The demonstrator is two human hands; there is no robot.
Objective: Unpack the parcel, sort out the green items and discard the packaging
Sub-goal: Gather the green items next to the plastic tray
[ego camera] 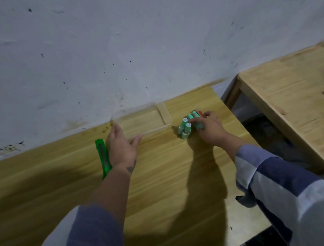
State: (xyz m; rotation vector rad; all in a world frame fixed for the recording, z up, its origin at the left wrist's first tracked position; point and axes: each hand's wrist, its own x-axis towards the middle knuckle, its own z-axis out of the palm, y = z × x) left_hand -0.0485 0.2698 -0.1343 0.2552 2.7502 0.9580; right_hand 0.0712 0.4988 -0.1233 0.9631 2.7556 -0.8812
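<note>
**Green tubes bunched under one hand, tray edge under the other**

The right hand [208,126], fingers curled, pinches a cluster of green tubes [186,129] right of frame centre; a red piece [200,113] sits behind them. Loose tubes could roll off the table's [163,173] nearby right edge. The left hand [120,146], fingers straight, presses the clear tray's [163,112] front edge at centre; a shove could slide it. A green utility knife [102,154] lies just left.

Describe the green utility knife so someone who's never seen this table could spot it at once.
Start at the wooden table against the white wall. Just outside the left hand, the green utility knife lies flat. It is one long, bright green bar, unlike the stubby pale green tubes under the right hand.
</note>
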